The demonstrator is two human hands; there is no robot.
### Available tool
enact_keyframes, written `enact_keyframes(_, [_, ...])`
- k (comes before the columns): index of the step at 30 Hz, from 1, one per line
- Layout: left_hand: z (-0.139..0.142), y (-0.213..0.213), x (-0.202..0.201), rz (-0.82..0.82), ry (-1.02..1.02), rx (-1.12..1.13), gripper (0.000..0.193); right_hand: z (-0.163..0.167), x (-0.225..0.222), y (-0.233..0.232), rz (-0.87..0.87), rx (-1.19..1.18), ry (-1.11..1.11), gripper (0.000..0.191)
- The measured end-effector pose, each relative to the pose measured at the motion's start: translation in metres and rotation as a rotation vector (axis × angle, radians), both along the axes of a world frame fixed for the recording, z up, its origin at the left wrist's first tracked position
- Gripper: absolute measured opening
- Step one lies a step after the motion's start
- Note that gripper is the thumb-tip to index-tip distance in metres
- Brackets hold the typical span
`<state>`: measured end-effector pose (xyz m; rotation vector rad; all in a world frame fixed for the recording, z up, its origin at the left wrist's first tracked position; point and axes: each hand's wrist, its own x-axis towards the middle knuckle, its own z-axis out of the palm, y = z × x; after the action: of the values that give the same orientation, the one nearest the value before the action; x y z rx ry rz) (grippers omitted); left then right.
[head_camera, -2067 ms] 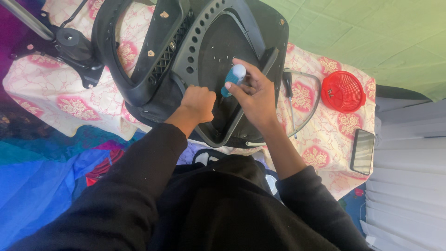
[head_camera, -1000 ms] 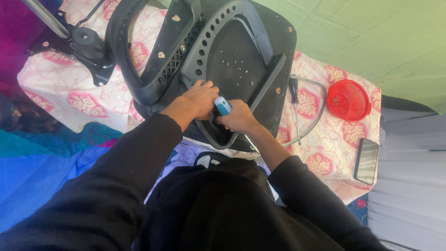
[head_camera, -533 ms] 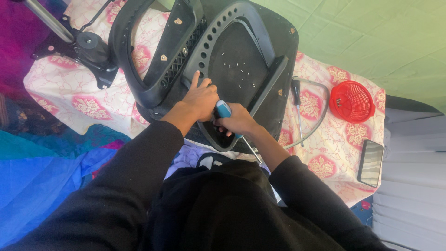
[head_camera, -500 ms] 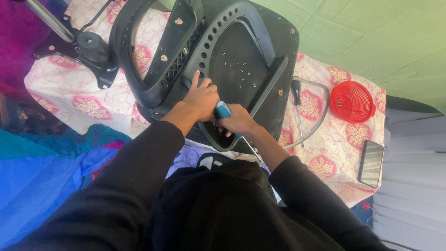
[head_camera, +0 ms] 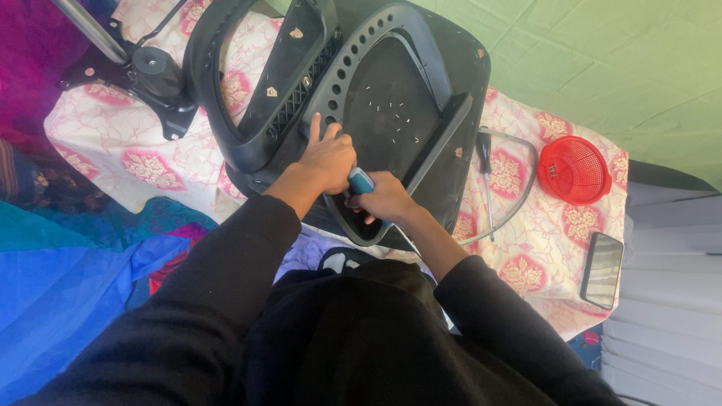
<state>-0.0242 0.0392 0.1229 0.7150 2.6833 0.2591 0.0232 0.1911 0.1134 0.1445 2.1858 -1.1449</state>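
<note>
Right hand (head_camera: 387, 199) clenched round blue-handled tool (head_camera: 361, 180), working end hidden against lower rim of black chair frame (head_camera: 391, 113). Left hand (head_camera: 327, 156) pressed flat on same frame just beside tool, forefinger extended, nothing gripped. Frame lying on floral cloth (head_camera: 526, 248). Screwdriver (head_camera: 485, 169) near frame's right edge; red basket (head_camera: 575, 169) and phone (head_camera: 602, 269) well apart.

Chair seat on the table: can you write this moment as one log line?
left hand: flat on black chair seat | right hand: gripping blue tool handle | nearby: red basket, phone, screwdriver
</note>
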Motion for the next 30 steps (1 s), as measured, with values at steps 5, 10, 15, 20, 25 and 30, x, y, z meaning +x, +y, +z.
enact_keyframes(5, [0.002, 0.000, 0.000, 0.008, -0.013, -0.010, 0.032, 0.006, 0.001, 0.001, 0.010, 0.054, 0.005, 0.017])
enact_keyframes(10, [-0.002, -0.009, 0.008, 0.032, 0.095, 0.215, 0.018, 0.006, 0.005, -0.001, -0.011, 0.009, 0.039, 0.017])
enact_keyframes(15, [-0.013, -0.022, 0.046, 0.266, 0.528, 0.644, 0.035, 0.013, 0.011, -0.002, -0.022, 0.031, 0.045, 0.028])
enact_keyframes(20, [-0.023, 0.000, 0.075, 0.897, 0.487, 0.820, 0.054, 0.022, 0.015, -0.004, -0.052, 0.037, 0.078, 0.043])
enact_keyframes(25, [-0.027, 0.015, 0.070, 1.489, -0.034, 0.905, 0.068, 0.022, 0.017, -0.003, -0.014, 0.009, 0.090, 0.034])
enact_keyframes(30, [-0.021, 0.023, 0.049, 1.483, -0.370, 0.678, 0.086, 0.020, 0.014, -0.002, 0.021, 0.037, 0.087, 0.028])
